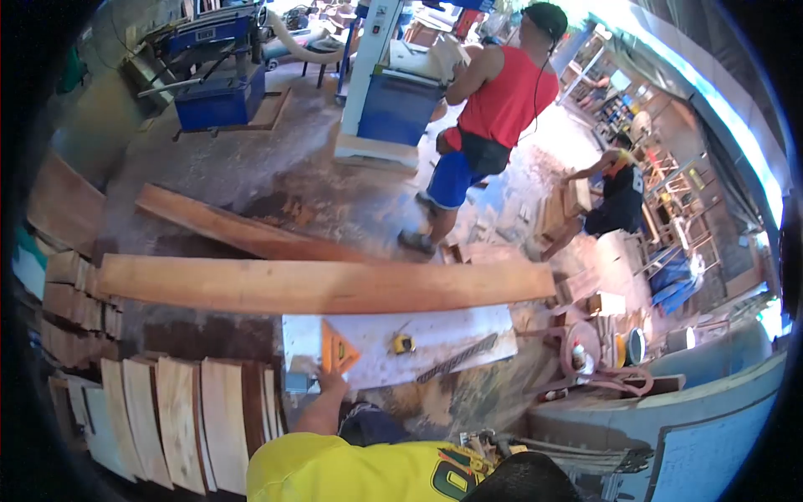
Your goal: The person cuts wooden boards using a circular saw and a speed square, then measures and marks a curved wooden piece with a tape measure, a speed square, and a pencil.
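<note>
My left hand is at the near left part of a white board, closed at the lower edge of an orange triangular speed square. A small grey block sits just left of the hand. My right hand does not show. On the white board lie a yellow tape measure and a dark, perforated-looking strip. A long wooden plank stretches across the board's far edge.
Another plank slants behind the long one. Stacked boards stand at the near left. A person in a red top works at a blue machine; another person crouches by wood pieces on the right.
</note>
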`<state>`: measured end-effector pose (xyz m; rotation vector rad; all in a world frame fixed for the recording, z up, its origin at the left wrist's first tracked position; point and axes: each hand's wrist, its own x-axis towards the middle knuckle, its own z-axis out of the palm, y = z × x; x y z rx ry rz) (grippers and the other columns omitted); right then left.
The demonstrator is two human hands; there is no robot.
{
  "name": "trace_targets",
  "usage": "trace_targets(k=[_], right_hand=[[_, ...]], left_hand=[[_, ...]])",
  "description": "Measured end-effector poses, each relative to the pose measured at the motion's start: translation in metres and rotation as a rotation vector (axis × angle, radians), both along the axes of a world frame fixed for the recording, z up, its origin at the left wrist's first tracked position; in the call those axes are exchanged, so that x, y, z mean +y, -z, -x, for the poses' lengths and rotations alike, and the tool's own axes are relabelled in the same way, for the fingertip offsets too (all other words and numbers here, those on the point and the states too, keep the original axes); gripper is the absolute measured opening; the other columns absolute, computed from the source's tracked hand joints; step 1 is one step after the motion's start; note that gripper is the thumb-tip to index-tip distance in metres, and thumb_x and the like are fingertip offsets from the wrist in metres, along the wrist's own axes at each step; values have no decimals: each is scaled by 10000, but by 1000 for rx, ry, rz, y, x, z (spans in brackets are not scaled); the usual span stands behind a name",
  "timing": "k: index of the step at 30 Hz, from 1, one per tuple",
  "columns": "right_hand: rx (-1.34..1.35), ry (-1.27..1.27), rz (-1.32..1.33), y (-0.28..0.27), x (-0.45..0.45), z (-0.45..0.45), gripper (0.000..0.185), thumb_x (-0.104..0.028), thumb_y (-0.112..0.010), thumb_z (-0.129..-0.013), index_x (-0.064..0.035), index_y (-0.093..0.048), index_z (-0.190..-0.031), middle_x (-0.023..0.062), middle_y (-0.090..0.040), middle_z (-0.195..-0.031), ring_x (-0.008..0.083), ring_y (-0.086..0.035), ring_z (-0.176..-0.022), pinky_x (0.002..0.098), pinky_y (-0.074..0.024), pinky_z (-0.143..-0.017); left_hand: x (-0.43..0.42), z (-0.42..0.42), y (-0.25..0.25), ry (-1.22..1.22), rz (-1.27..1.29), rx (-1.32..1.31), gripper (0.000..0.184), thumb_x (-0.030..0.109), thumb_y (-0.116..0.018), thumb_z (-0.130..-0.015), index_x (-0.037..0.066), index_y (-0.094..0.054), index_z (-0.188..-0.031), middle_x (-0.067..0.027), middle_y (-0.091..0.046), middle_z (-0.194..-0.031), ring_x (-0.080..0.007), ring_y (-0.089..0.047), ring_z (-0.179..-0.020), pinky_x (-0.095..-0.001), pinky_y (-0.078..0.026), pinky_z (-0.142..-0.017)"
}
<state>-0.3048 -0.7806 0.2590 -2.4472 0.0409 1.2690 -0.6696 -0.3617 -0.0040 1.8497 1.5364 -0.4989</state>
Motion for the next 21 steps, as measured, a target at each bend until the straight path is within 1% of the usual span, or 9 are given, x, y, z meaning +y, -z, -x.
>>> trace_targets(k=[1, 2, 3, 4, 6, 9, 15, 17, 21], right_hand=[[12, 66, 7, -3, 0, 3, 224, -204, -707, -787, -45, -586, -887, 66, -578, -644, 163, -555, -509, 328, -442, -438], [27, 133, 17, -6, -1, 4, 264, -233, -725, -788, -40, -593, -909, 68, -590, -666, 162, -557, -516, 328, -448, -450], [-113, -36, 225, -24, 21, 7, 323, -251, -750, -780, -32, -606, -970, 69, -607, -692, 164, -566, -527, 323, -456, -476], [-125, -31, 235, -32, 29, 12, 323, -251, -750, -780, -32, -606, -970, 69, -607, -692, 164, -566, -527, 323, -456, -476], [-280, -191, 163, -44, 44, 18, 332, -245, -747, -781, -30, -619, -998, 63, -617, -693, 152, -569, -533, 314, -456, -494], [-237, -172, 156, -60, 75, 26, 312, -251, -741, -787, -30, -620, -972, 61, -616, -687, 146, -564, -529, 311, -452, -491], [-39, -54, 73, -63, 117, 33, 283, -285, -705, -816, -32, -611, -900, 50, -609, -653, 127, -545, -509, 296, -437, -480], [-78, -166, 151, -87, 151, 45, 288, -297, -694, -824, -35, -602, -899, 48, -605, -647, 132, -542, -509, 300, -436, -482], [-109, -282, 209, -93, 175, 43, 320, -323, -690, -817, -42, -603, -945, 68, -615, -666, 154, -573, -555, 324, -457, -513]], left_hand=[[5, -8, -13, -177, 25, 96, 732, 418, -699, -751, 105, -448, -1364, -255, -280, -1463, -426, -173, -1396, -520, -179, -1131], [9, -13, -16, -174, 33, 76, 732, 418, -699, -751, 105, -448, -1364, -255, -280, -1463, -426, -173, -1396, -520, -179, -1131], [12, -15, -17, -210, 28, 98, 697, 397, -676, -773, 107, -447, -1365, -256, -253, -1475, -438, -169, -1393, -512, -172, -1135], [12, -15, -13, -246, 23, 124, 663, 375, -653, -796, 109, -446, -1366, -258, -225, -1486, -450, -165, -1390, -504, -166, -1138], [17, -20, -6, -221, -4, 103, 594, 291, -599, -838, 112, -426, -1377, -263, -170, -1501, -461, -151, -1391, -511, -196, -1127], [26, -26, -23, -279, 62, 23, 547, 233, -565, -861, 118, -422, -1376, -257, -157, -1506, -450, -159, -1392, -514, -232, -1114], [26, -22, 7, -278, -130, -23, 366, 198, -540, -894, 118, -516, -1251, -200, -230, -1492, -412, -238, -1366, -480, -343, -1060], [23, -16, 31, -223, -198, -32, 338, 199, -537, -899, 122, -539, -1228, -190, -281, -1464, -399, -282, -1342, -470, -351, -1055], [39, -4, -11, -257, -124, -130, 347, 229, -541, -901, 112, -545, -1229, -185, -326, -1428, -385, -339, -1306, -462, -347, -1057]])
